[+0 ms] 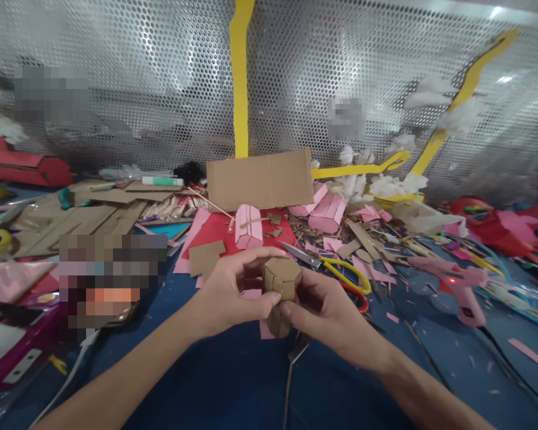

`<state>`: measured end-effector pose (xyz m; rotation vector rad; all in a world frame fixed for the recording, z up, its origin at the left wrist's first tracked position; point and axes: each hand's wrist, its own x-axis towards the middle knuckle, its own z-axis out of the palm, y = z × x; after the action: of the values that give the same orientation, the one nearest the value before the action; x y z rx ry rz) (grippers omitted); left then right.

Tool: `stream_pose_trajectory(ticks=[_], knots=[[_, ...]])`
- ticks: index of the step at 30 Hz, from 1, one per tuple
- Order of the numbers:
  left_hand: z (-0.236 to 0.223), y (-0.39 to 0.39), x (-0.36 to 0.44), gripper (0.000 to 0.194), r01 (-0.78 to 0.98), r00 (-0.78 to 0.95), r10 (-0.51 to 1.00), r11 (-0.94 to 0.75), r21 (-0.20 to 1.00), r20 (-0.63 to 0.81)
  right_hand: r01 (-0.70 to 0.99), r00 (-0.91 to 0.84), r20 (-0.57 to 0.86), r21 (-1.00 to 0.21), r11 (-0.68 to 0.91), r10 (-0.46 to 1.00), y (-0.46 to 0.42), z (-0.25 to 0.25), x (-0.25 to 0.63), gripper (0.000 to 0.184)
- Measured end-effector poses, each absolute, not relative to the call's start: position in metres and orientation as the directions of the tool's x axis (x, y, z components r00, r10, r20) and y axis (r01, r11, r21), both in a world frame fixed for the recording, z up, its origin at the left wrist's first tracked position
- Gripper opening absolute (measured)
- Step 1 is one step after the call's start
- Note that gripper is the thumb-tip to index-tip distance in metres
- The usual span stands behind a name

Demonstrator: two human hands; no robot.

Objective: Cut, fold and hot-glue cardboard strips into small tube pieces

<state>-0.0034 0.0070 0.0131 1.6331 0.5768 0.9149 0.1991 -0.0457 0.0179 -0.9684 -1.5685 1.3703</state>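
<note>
A small brown cardboard prism [283, 275] with a many-sided flat top is held between both hands at the middle of the view. My left hand [235, 286] wraps its left side, thumb pressed on the front. On the right side, my right hand [325, 304] grips it with thumb and fingers. Directly below is another faceted cardboard piece [278, 322]; whether it joins the held prism I cannot tell. Just beyond the hands lie scissors with yellow handles [347, 275], and a pink-covered faceted piece [249, 227] stands on red paper [278, 230].
A pink glue gun [459, 286] with a lit red light and a cord lies at right. Cardboard sheets [103, 221] are stacked at left, near a glue stick [161, 181]. A cardboard panel [260, 179] leans by the perforated metal screen [183, 71]. Paper scraps litter the blue table [224, 382].
</note>
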Motion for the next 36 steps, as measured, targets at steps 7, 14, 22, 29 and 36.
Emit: stream_pose_trajectory(ticks=[7,14,22,29,36], knots=[[0.0119,0.0089,-0.0034,0.053,-0.093,0.581,0.774,-0.244,0.965,0.251,0.041,-0.353,0.106,-0.991,0.129,0.930,-0.0448,0.0179,0.1986,0.021],[0.0126,0.0107,-0.0055,0.056,-0.099,0.605,0.781,-0.119,0.988,0.155,0.012,-0.338,0.106,-0.993,0.117,0.935,-0.0459,0.0177,0.1993,0.026],[0.0146,0.0072,-0.0011,0.042,-0.121,0.562,0.808,-0.132,0.984,0.177,-0.030,-0.298,0.105,-0.994,0.101,0.949,-0.0457,0.0178,0.1982,0.031],[0.0150,0.0027,-0.0001,0.039,-0.127,0.539,0.818,-0.157,0.979,0.201,-0.064,-0.332,0.124,-0.992,0.108,0.935,-0.0466,0.0145,0.1978,0.023],[0.0147,0.0029,-0.0008,0.039,-0.096,0.536,0.819,-0.179,0.979,0.203,-0.022,-0.310,0.111,-0.994,0.110,0.944,-0.0473,0.0150,0.1973,0.024]])
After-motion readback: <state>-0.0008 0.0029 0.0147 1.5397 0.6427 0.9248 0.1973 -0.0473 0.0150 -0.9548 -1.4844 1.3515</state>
